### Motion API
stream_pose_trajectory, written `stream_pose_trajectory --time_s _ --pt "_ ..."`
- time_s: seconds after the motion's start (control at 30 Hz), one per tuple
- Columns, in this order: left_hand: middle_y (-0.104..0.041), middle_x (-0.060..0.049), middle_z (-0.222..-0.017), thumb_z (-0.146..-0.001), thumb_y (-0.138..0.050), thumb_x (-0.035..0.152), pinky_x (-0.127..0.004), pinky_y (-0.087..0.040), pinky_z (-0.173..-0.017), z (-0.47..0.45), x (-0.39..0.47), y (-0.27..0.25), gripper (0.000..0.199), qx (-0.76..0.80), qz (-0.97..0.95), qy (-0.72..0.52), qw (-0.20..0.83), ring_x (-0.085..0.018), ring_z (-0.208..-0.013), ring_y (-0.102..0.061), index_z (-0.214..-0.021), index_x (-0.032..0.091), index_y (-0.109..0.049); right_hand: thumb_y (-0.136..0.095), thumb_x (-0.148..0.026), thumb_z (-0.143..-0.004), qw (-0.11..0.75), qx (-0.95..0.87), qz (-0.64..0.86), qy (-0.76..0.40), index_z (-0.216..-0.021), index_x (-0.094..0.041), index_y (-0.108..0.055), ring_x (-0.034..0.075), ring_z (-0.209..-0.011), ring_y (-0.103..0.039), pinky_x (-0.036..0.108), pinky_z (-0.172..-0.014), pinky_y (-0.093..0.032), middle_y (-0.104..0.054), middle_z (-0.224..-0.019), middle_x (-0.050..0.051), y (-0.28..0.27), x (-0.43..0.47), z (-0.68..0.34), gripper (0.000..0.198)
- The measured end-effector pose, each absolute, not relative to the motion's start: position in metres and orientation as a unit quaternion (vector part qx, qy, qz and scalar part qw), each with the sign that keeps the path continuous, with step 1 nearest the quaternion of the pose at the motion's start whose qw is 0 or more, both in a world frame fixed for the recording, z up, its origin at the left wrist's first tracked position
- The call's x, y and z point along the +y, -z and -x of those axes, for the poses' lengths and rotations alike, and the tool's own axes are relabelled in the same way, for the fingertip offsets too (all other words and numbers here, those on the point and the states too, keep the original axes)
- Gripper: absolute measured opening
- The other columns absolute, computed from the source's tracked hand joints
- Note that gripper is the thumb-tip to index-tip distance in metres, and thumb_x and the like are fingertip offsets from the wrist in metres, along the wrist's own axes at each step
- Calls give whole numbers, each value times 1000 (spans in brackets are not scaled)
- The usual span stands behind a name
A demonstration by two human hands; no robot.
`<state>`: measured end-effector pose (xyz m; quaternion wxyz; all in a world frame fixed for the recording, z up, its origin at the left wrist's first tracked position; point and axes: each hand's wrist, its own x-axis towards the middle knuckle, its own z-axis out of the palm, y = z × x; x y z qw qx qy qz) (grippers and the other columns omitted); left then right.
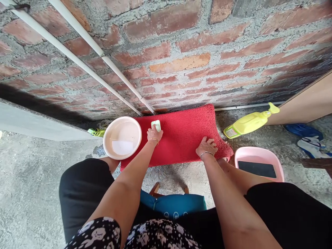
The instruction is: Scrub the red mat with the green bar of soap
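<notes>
My left hand [155, 133] is closed around a small pale green scrub brush [156, 124], which rests on a red mat [181, 135]. The hand hides part of the brush, and its underside is out of sight. Toward the mat's right end, my right hand [206, 146] lies palm down with its fingers spread, touching the red pile and holding nothing. The mat's right edge curls and is uneven. A round pale basin [105, 138] with water and a white patch inside stands at the mat's left end, near my left hand.
A yellow pump bottle [246, 124] and a pink tub [278, 164] holding a dark flat piece are on the right. Behind the mat rises a brick wall [178, 64] with white pipes [120, 74]. Blue-and-white sandals [311, 145] lie far right.
</notes>
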<state>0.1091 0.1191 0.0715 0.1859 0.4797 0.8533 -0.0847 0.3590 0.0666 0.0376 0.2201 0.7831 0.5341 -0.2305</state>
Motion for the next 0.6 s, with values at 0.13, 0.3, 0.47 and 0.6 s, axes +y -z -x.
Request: stream_pose_trajectory --time_s 0.13,0.3,0.47,0.6 --pt "-50 -16 -129 -84 -49 51 -38 -41 -96 -139 104 -65 69 832 -510 103 193 -29 -118 -51 -145 23 -32 -49 -34 -87 219 534 -783 232 -151 -14 -21 44 -133 -35 56 -93 -39 -18 -152 29 -38 66 -359 73" --pt "-46 -11 -133 -79 -55 47 -39 -44 -93 -190 58 -67 72 668 -675 159 270 -30 -122 -46 -146 31 -33 -47 -31 -88 219 534 -783 233 -151 -14 -22 44 -133 -35 53 -92 -39 -19 -152 29 -39 66 -359 69" --pt "-51 -7 -128 -78 -57 51 -35 -43 -95 -168 71 -74 69 683 -654 120 303 -25 -117 -51 -142 34 -37 -45 -31 -89 216 535 -784 230 -151 -14 -22 44 -133 -35 53 -93 -38 -18 -152 29 -38 66 -359 69" --pt "-54 -13 -123 -83 -51 53 -37 -42 -95 -129 117 -73 66 818 -526 60 223 -28 -116 -53 -141 26 -38 -47 -34 -88 214 535 -784 231 -151 -14 -21 45 -133 -35 56 -93 -37 -17 -152 30 -35 65 -359 71"
